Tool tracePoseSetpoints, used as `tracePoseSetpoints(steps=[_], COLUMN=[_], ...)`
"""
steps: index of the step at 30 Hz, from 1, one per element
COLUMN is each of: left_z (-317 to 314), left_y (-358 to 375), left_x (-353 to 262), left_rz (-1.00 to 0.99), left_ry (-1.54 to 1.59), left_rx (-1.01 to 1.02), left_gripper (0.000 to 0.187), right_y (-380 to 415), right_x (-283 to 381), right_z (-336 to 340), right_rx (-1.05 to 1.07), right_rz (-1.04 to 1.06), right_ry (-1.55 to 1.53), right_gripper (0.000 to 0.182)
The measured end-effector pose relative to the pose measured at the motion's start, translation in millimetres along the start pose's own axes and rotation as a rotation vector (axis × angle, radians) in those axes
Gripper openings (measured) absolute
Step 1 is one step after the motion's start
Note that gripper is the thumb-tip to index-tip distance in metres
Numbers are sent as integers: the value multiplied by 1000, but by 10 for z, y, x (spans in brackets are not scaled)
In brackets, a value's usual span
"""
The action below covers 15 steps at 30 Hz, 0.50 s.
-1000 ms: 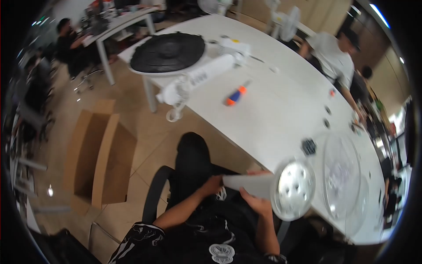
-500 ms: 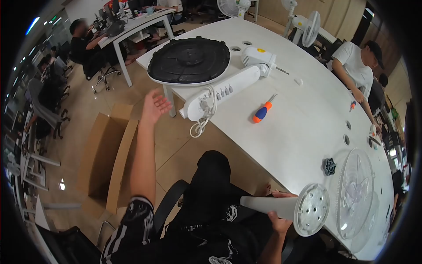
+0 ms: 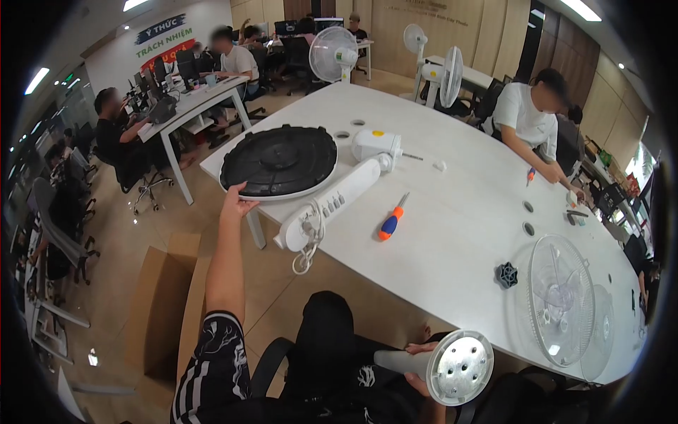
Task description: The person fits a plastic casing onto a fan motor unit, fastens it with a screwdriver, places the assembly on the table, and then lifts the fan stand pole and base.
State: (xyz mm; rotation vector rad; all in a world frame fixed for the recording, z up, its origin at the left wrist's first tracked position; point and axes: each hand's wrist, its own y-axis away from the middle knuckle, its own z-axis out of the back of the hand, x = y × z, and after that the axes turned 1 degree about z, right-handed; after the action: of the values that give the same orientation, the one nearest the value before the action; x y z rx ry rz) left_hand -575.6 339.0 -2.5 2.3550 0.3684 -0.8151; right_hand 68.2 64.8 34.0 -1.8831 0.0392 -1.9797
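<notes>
My left hand [image 3: 239, 201] is at the near edge of the round black base [image 3: 279, 161], its fingers closed on the rim. In my right hand [image 3: 418, 367] is a white conical stand [image 3: 402, 361], tilted so its round underside with several holes faces up and outward. Beside the black base lies the white fan body [image 3: 332, 201] with its motor head and a looped white cable [image 3: 308, 244] hanging over the table's edge. An orange and blue screwdriver [image 3: 393, 220] rests on the tabletop.
A dark knob [image 3: 506, 275] and a clear fan grille [image 3: 560, 300] lie on the white table [image 3: 452, 233] at right. A person in white [image 3: 526, 120] works across it. An open cardboard box [image 3: 166, 304] stands on the floor at left. Assembled fans [image 3: 333, 55] stand behind.
My left hand has moved up from beside the table and taken hold of the black base's rim. My right hand still holds the stand. The view has tilted up.
</notes>
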Motion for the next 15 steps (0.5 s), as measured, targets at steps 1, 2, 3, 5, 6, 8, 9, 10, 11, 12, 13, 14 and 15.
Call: tracePoseSetpoints(steps=[1, 2, 3, 5, 6, 8, 9, 10, 11, 12, 13, 14, 15], left_z=[-30, -64, -102, -164, -236, -325, -276, -255, -225, -224, -246, -261, -259], left_y=[51, 59, 56, 120, 195, 325, 267, 191, 177, 166, 140, 121, 128], left_x=[46, 59, 73, 106, 140, 272, 368, 420, 483, 544, 577, 593, 592], left_rz=[-58, -61, -76, -56, -57, -39, -71, -65, -101, -134, -130, -101, -77], left_ry=[1, 9, -34, -30, -21, 30, 8, -26, -32, -42, -44, 45, 135], left_rx=[59, 72, 55, 26, 33, 7, 86, 55, 80, 110, 125, 149, 171], left_gripper=[52, 52, 52, 52, 52, 50, 47, 40, 38, 36, 36, 35, 34], right_y=[15, -47, -53, -94, -139, -231, -273, -314, -348, -369, -380, -395, -417], right_x=[-49, -8, 46, 215, 261, 205, 203, 206, 201, 198, 201, 209, 213], right_z=[56, 63, 34, 66, 77, 107, 115, 114, 122, 122, 124, 134, 139], right_rx=[37, 72, 40, 77, 115, 120, 121, 121, 117, 106, 93, 83, 78], right_rz=[54, 104, 111, 119, 120, 128, 133, 138, 143, 149, 153, 158, 165], right_ry=[78, 158, 17, 6, -17, 1, 12, 22, 33, 45, 57, 71, 82], right_gripper=[66, 67, 68, 66, 65, 65, 65, 65, 65, 64, 64, 64, 64])
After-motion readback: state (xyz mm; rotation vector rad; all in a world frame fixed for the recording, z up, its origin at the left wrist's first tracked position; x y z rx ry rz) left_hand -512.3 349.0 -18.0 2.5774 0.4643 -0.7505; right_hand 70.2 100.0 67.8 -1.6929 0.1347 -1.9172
